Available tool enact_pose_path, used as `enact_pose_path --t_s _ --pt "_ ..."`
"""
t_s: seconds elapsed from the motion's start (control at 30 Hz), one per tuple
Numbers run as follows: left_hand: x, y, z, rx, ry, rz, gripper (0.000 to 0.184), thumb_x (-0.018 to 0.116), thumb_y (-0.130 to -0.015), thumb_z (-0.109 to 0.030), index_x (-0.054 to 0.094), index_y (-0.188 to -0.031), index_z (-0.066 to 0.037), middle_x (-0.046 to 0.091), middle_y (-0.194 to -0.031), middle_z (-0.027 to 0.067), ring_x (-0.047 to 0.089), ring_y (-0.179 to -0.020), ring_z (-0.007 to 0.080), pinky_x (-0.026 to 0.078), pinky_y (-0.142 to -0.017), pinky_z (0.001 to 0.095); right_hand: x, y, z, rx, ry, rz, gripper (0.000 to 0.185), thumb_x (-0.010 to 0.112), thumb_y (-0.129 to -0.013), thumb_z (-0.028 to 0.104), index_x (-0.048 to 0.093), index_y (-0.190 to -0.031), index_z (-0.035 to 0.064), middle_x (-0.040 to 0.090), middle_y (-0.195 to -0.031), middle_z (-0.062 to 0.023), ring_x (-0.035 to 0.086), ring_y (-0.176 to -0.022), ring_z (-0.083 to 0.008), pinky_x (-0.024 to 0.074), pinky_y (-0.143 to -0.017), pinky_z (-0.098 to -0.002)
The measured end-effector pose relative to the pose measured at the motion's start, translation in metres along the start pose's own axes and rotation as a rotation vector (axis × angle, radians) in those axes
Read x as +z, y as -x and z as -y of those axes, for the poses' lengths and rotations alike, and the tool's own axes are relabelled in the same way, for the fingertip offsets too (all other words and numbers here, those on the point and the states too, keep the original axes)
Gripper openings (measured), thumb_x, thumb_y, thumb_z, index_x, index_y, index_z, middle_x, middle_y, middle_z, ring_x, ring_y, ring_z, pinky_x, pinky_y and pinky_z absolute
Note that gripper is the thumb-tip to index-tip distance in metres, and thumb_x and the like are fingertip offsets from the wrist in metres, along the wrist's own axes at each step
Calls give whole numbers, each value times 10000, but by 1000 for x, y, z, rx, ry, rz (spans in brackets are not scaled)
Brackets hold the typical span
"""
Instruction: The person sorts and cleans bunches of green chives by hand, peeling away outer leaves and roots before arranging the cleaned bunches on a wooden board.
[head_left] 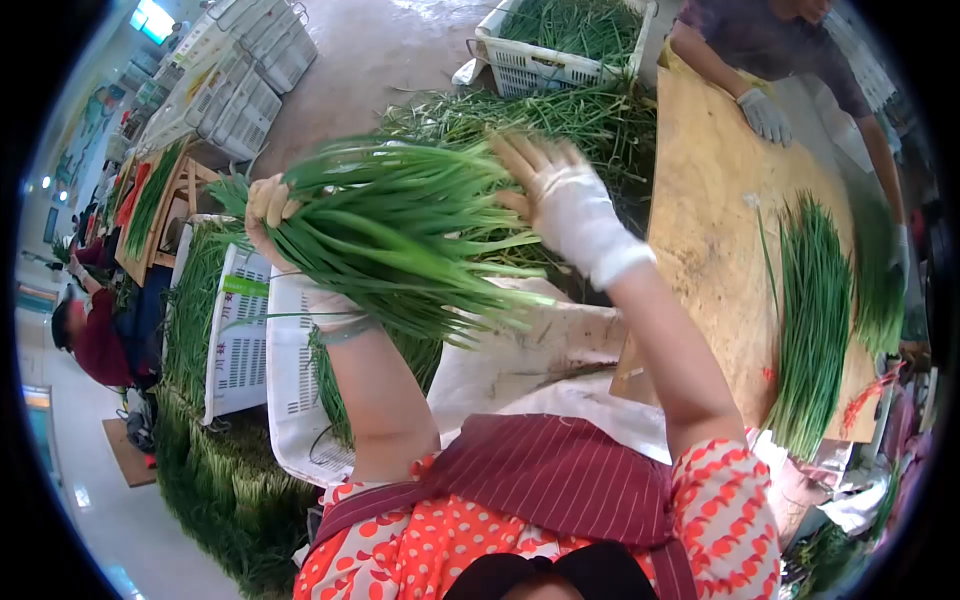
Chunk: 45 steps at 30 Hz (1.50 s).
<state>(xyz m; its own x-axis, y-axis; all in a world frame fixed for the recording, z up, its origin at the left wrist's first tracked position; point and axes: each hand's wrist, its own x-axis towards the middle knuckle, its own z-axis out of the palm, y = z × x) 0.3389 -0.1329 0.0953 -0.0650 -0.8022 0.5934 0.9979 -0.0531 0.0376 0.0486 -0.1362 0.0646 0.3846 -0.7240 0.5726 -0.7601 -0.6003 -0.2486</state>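
Observation:
A loose bunch of long green garlic chives (pixel 390 225) is held up in front of me. My left hand (pixel 268 208) is closed around one end of it, and the stalks fan out to the right. My right hand (pixel 560 190), in a white glove, is at the other end with its fingers spread and smeared by motion. Its fingertips are at the loose stalks; I cannot tell whether they touch. Beneath the bunch are a white cloth (pixel 540 345) on my lap side and a white crate (pixel 295 375) with more chives in it.
A heap of chives (pixel 600 120) lies beyond my hands, before a filled white crate (pixel 560 75). At right, a wooden board (pixel 700 230) bears a neat chive bundle (pixel 812 320); a gloved co-worker (pixel 775 45) handles another. Stacked crates (pixel 235 90) stand at back left.

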Motion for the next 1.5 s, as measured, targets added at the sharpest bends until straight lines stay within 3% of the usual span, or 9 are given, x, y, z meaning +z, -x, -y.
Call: enact_pose_path --t_s 0.07,0.17,0.23,0.47,0.6,0.7,1.03,1.33,1.5 --pt "17 -6 13 116 -87 -26 96 459 -874 -114 433 -787 -143 438 -749 -36 427 -695 75 406 -696 257 -5 22 -40 261 342 912 335 502 -830 115 624 -1142 127 688 -976 -107 655 -927 -255 340 -1029 -499" --pt "23 -1 -9 92 -330 -136 51 475 -867 -129 452 -822 -132 442 -757 -36 436 -692 95 413 -707 278 -28 61 -60 267 308 -79 371 497 -864 116 555 -1229 85 571 -1232 -161 519 -1171 -299 304 -1040 -529" --pt "22 -1 -18 145 -435 -191 70 503 -856 -163 480 -872 -98 432 -752 -25 442 -721 123 414 -726 299 -62 94 -59 414 479 -155 412 488 -907 171 485 -1310 81 439 -1376 -169 394 -1284 -327 254 -1066 -537" --pt "24 -20 -25 173 -589 -232 96 506 -825 -158 425 -802 -112 420 -752 7 429 -762 162 366 -794 316 -32 198 -55 805 587 0 786 505 -887 477 257 -1402 -63 277 -1431 -310 227 -1357 -430 92 -1111 -549" --pt "20 -39 14 242 -718 -356 131 508 -822 -210 526 -813 -81 541 -780 43 502 -766 206 439 -781 363 13 70 -77 724 -120 208 617 440 -948 394 237 -1451 100 234 -1504 -153 205 -1396 -299 155 -1146 -371" --pt "15 -57 34 239 -708 -377 150 500 -816 -224 524 -791 -78 536 -766 52 517 -746 217 452 -777 389 12 19 -91 548 -645 -360 425 498 -946 182 430 -1359 106 355 -1446 -156 332 -1343 -262 251 -1113 -289" --pt "11 -125 165 -146 -480 25 252 444 -865 -193 598 -949 -12 611 -1038 143 562 -999 288 438 -928 460 -203 127 -50 691 -278 -707 399 522 -948 221 493 -1319 75 517 -1328 -122 459 -1249 -221 364 -1036 -330" --pt "-102 8 304 -230 -323 -816 183 518 -772 -213 604 -815 -57 638 -886 82 588 -875 245 472 -871 396 -233 215 -69 737 37 -706 352 504 -940 52 517 -1292 42 560 -1279 -64 504 -1176 -157 348 -1019 -277" --pt "-135 48 286 -304 -189 -715 131 567 -765 -149 575 -830 -36 623 -837 75 587 -870 238 461 -914 388 -214 203 -94 660 31 -562 301 541 -907 57 580 -1205 52 605 -1207 -100 551 -1142 -213 407 -982 -309"
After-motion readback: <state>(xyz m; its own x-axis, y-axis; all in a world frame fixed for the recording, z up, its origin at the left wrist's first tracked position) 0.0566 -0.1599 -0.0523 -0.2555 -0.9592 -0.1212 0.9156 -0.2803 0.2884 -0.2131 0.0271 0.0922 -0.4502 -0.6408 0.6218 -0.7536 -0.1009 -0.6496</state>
